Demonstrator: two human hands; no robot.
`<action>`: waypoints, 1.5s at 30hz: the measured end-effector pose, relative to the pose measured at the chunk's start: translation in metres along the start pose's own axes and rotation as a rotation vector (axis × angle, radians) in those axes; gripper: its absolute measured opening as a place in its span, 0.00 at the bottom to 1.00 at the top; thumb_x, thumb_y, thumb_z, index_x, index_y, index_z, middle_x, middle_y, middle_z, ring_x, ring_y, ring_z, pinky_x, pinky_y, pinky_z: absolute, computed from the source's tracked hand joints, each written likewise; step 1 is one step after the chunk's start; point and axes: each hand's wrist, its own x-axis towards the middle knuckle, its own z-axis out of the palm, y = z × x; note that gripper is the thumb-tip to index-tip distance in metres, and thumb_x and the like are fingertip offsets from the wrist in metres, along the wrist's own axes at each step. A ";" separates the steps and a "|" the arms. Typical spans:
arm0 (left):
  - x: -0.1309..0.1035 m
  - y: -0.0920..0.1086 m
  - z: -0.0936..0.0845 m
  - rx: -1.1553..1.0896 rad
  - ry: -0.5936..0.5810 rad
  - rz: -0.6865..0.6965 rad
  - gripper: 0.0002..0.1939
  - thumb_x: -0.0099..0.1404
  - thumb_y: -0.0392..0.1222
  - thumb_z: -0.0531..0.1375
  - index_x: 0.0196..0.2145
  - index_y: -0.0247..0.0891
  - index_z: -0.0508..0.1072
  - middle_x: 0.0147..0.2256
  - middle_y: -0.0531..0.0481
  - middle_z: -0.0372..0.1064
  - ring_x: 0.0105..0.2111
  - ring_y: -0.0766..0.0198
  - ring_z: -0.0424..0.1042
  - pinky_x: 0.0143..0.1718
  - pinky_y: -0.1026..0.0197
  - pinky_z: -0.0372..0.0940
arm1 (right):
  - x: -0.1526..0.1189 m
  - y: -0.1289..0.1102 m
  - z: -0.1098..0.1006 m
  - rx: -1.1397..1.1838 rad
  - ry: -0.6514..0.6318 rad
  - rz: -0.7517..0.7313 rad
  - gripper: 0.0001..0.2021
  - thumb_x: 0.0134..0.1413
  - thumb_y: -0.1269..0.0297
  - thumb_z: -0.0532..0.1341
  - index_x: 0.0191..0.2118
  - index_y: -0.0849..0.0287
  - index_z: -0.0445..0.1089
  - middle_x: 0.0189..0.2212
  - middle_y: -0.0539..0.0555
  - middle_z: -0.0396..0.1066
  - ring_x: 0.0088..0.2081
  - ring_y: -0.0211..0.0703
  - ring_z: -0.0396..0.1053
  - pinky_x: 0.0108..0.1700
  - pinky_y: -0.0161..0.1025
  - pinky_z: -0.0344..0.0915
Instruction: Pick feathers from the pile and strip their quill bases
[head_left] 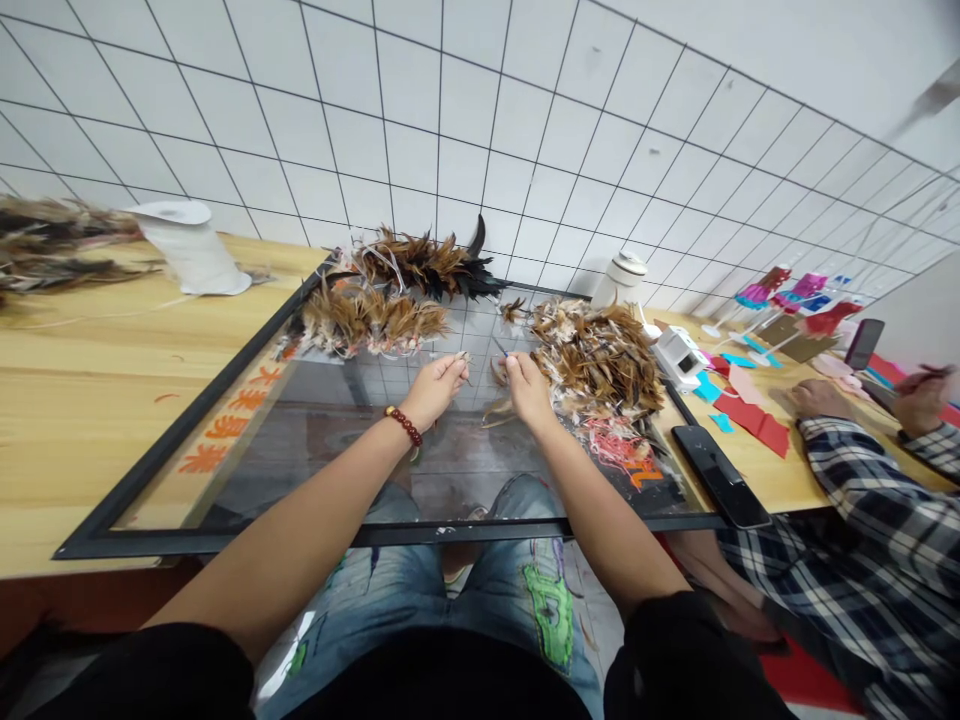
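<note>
Over the black-framed glass panel [315, 440], my left hand [442, 385] is closed, its fingertips pinched on something small and pale, too tiny to make out. My right hand [527, 388] sits a little to its right, fingers closed on a thin dark feather-like piece [499, 346] that points up and left. The hands are apart. Close to my right hand lies a big pile of brown and white feathers [600, 360]. Behind my left hand are a row of tan feathers [367, 318] and a darker brown-black bunch [427, 262].
A white ribbon roll [191, 250] and more feathers [60, 245] are at the left. A phone [721, 475] lies at the panel's right edge, near a white device [679, 358], a white bottle [621, 278] and red paper [754, 420]. A person in plaid works at the right.
</note>
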 end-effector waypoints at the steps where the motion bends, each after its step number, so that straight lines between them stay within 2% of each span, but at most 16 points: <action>1: 0.000 0.001 0.000 -0.031 0.016 -0.010 0.14 0.61 0.44 0.60 0.23 0.34 0.66 0.17 0.58 0.52 0.16 0.75 0.49 0.17 0.70 0.44 | 0.000 0.001 -0.001 -0.010 0.018 -0.012 0.15 0.62 0.56 0.46 0.38 0.57 0.66 0.35 0.53 0.69 0.40 0.43 0.65 0.45 0.39 0.60; 3: 0.000 0.002 -0.001 -0.091 0.046 -0.026 0.13 0.62 0.44 0.60 0.23 0.34 0.65 0.16 0.58 0.51 0.15 0.76 0.48 0.16 0.71 0.43 | 0.000 0.004 -0.001 -0.046 -0.004 -0.049 0.15 0.62 0.56 0.47 0.39 0.58 0.66 0.37 0.55 0.70 0.42 0.44 0.65 0.47 0.40 0.60; 6: 0.000 0.003 -0.002 -0.185 0.067 -0.022 0.13 0.63 0.44 0.59 0.25 0.35 0.65 0.17 0.59 0.51 0.14 0.76 0.48 0.16 0.71 0.44 | -0.001 0.006 0.002 -0.098 -0.124 -0.084 0.14 0.62 0.58 0.47 0.38 0.58 0.66 0.36 0.55 0.69 0.41 0.44 0.65 0.46 0.41 0.60; 10: -0.001 0.004 0.000 -0.284 0.019 -0.001 0.13 0.63 0.45 0.59 0.26 0.35 0.65 0.18 0.59 0.53 0.15 0.76 0.51 0.16 0.72 0.48 | -0.003 0.002 0.008 -0.105 -0.220 -0.082 0.13 0.63 0.59 0.46 0.39 0.57 0.65 0.33 0.53 0.68 0.39 0.43 0.64 0.44 0.40 0.60; 13: -0.004 0.007 0.004 -0.382 -0.058 -0.050 0.12 0.64 0.43 0.59 0.26 0.34 0.66 0.19 0.57 0.54 0.16 0.75 0.53 0.17 0.72 0.50 | -0.006 -0.003 0.010 -0.056 -0.221 -0.080 0.13 0.63 0.58 0.46 0.38 0.57 0.64 0.33 0.53 0.67 0.39 0.43 0.64 0.43 0.39 0.60; 18: -0.011 0.016 0.005 -0.659 -0.226 -0.235 0.11 0.67 0.38 0.55 0.27 0.34 0.65 0.19 0.57 0.52 0.16 0.74 0.53 0.18 0.71 0.52 | -0.008 -0.007 0.011 -0.013 -0.164 -0.134 0.11 0.62 0.58 0.48 0.39 0.57 0.63 0.35 0.54 0.67 0.40 0.43 0.63 0.46 0.41 0.60; 22: -0.015 0.025 0.005 -0.806 -0.282 -0.275 0.12 0.69 0.34 0.50 0.26 0.33 0.64 0.19 0.57 0.49 0.16 0.74 0.51 0.18 0.71 0.53 | -0.009 -0.008 0.010 -0.030 -0.132 -0.136 0.10 0.61 0.59 0.49 0.40 0.58 0.63 0.36 0.54 0.66 0.41 0.43 0.63 0.47 0.41 0.59; 27: -0.018 0.029 0.004 -0.817 -0.306 -0.299 0.13 0.69 0.34 0.50 0.25 0.34 0.63 0.19 0.57 0.47 0.16 0.73 0.50 0.18 0.71 0.52 | -0.009 -0.009 0.010 0.009 -0.186 -0.126 0.10 0.62 0.58 0.48 0.39 0.57 0.62 0.34 0.53 0.66 0.39 0.42 0.63 0.45 0.41 0.60; 34: -0.019 0.027 0.002 -0.833 -0.385 -0.327 0.14 0.68 0.33 0.50 0.24 0.33 0.62 0.19 0.57 0.45 0.16 0.74 0.49 0.17 0.70 0.51 | -0.011 -0.016 0.009 0.081 -0.200 -0.185 0.11 0.62 0.56 0.48 0.40 0.57 0.62 0.36 0.53 0.66 0.40 0.42 0.64 0.46 0.40 0.60; 40: -0.020 0.027 0.004 -0.784 -0.378 -0.363 0.13 0.65 0.33 0.54 0.23 0.35 0.61 0.18 0.58 0.43 0.15 0.74 0.47 0.17 0.70 0.49 | -0.012 -0.016 0.012 0.075 -0.224 -0.144 0.13 0.63 0.54 0.46 0.36 0.56 0.60 0.34 0.51 0.65 0.39 0.41 0.64 0.45 0.38 0.61; 43: -0.021 0.028 0.006 -0.770 -0.355 -0.379 0.13 0.66 0.33 0.54 0.23 0.35 0.60 0.19 0.58 0.42 0.15 0.74 0.46 0.17 0.70 0.48 | -0.010 -0.014 0.013 0.093 -0.171 -0.113 0.14 0.64 0.55 0.44 0.34 0.55 0.61 0.30 0.50 0.64 0.35 0.40 0.63 0.41 0.37 0.62; 45: -0.021 0.030 0.006 -0.771 -0.336 -0.377 0.13 0.66 0.34 0.53 0.23 0.35 0.60 0.19 0.58 0.42 0.15 0.74 0.46 0.17 0.70 0.48 | -0.007 -0.012 0.011 0.086 -0.065 -0.075 0.15 0.64 0.55 0.43 0.36 0.56 0.62 0.29 0.50 0.64 0.33 0.40 0.63 0.39 0.37 0.62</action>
